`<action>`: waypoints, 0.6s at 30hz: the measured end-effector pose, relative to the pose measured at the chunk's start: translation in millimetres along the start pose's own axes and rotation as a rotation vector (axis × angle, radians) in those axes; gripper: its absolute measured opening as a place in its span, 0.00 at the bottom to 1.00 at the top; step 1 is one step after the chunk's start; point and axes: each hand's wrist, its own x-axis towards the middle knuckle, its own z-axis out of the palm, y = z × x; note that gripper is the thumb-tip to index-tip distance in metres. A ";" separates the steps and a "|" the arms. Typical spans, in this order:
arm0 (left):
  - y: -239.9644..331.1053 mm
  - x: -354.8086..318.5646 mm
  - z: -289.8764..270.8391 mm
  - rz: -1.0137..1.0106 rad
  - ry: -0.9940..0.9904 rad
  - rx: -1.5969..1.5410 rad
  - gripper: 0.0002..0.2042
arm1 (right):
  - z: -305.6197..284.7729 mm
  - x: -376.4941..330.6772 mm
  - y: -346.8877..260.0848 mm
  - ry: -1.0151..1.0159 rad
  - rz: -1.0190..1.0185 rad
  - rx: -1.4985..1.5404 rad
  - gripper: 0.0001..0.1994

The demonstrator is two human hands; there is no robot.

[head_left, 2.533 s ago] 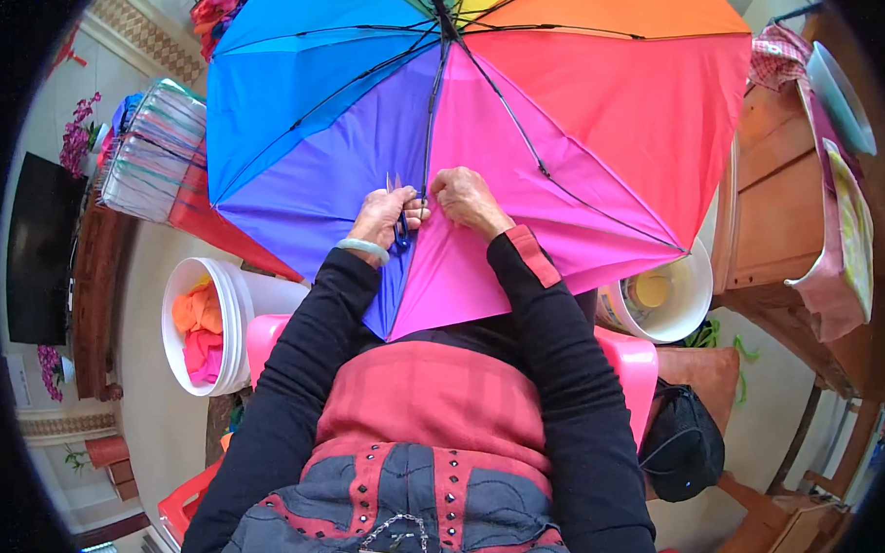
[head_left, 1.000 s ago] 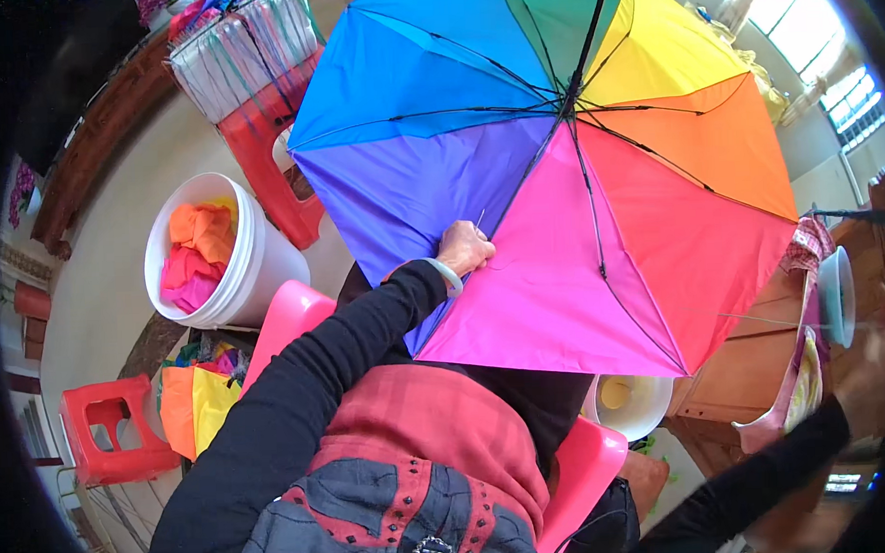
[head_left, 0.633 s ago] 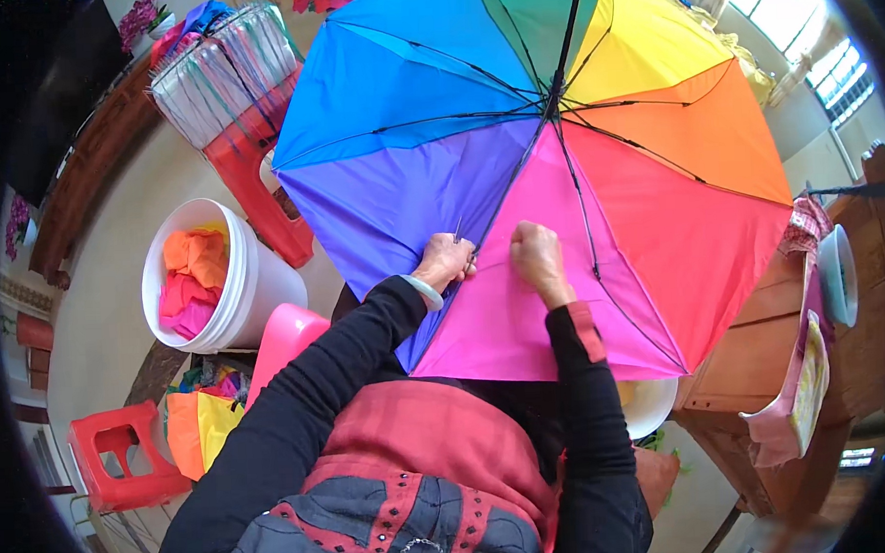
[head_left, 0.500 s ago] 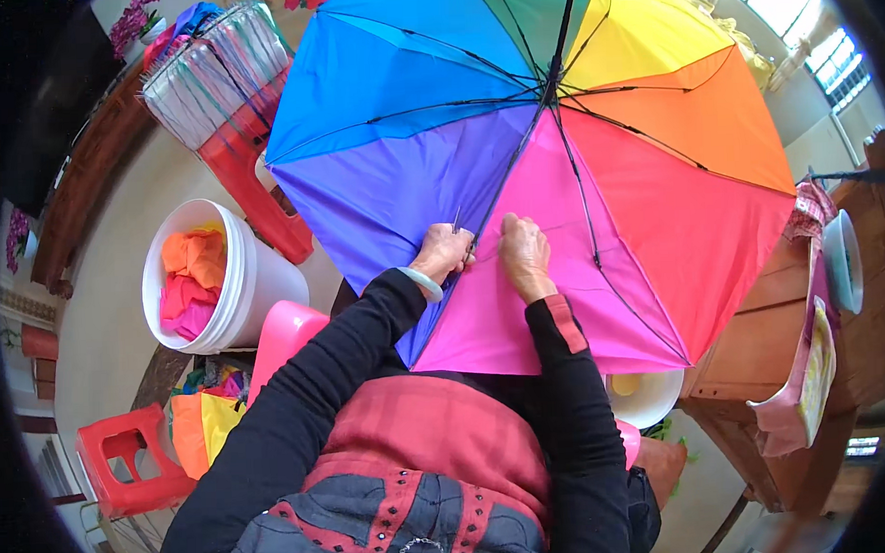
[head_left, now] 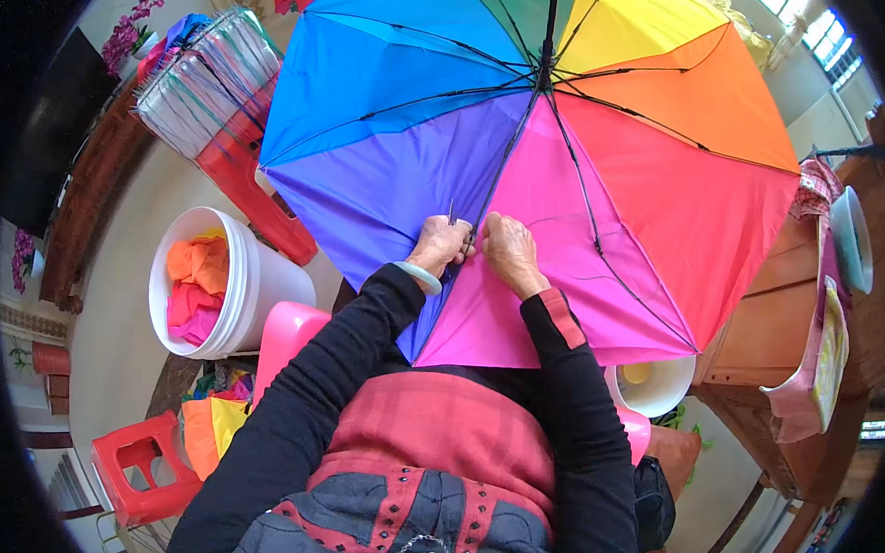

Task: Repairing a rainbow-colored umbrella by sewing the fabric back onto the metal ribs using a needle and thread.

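An open umbrella (head_left: 655, 211) with rainbow-coloured panels lies across my lap, its underside and black ribs facing me. My left hand (head_left: 441, 242) is closed at the rib between the purple and pink panels, gripping it. A thin pointed metal tool (head_left: 451, 210) sticks up from that hand; its lower part is hidden. My right hand (head_left: 510, 253) is pinched shut just right of the same rib, close to the left fingertips. From it a fine dark thread (head_left: 567, 218) loops over the pink panel. Whether a needle is in the right fingers cannot be seen.
A white bucket (head_left: 277, 292) with folded bright cloth stands at left. Behind it, a red stool (head_left: 250, 200) carries a bundle of umbrella frames (head_left: 202, 90). Another red stool (head_left: 137, 468) is at lower left. At right are a wooden cabinet (head_left: 757, 343) and a white bowl (head_left: 666, 391).
My right hand has moved left, up to the rib and nearer my left hand. The left hand keeps its grip. The whole view has shifted slightly.
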 end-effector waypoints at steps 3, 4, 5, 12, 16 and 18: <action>0.7 -0.8 1.5 -0.004 -0.015 -0.032 0.10 | 7.9 4.6 4.6 0.016 -0.002 0.044 0.05; 0.0 0.0 1.2 -0.016 -0.009 -0.039 0.10 | 9.1 5.8 2.8 0.021 -0.008 0.066 0.05; -0.6 0.9 1.2 -0.028 -0.004 -0.047 0.10 | 9.6 6.2 2.0 0.019 -0.011 0.069 0.05; 1.4 1.3 3.6 -0.041 0.031 -0.060 0.10 | 1.2 7.6 2.9 0.010 -0.022 0.105 0.05; 0.0 -4.1 8.4 -0.021 0.123 -0.040 0.10 | -12.0 -1.5 -1.9 -0.074 0.039 -0.008 0.11; -2.1 -6.7 10.0 0.011 0.186 -0.086 0.11 | -16.8 -10.2 -1.2 -0.119 0.043 -0.010 0.14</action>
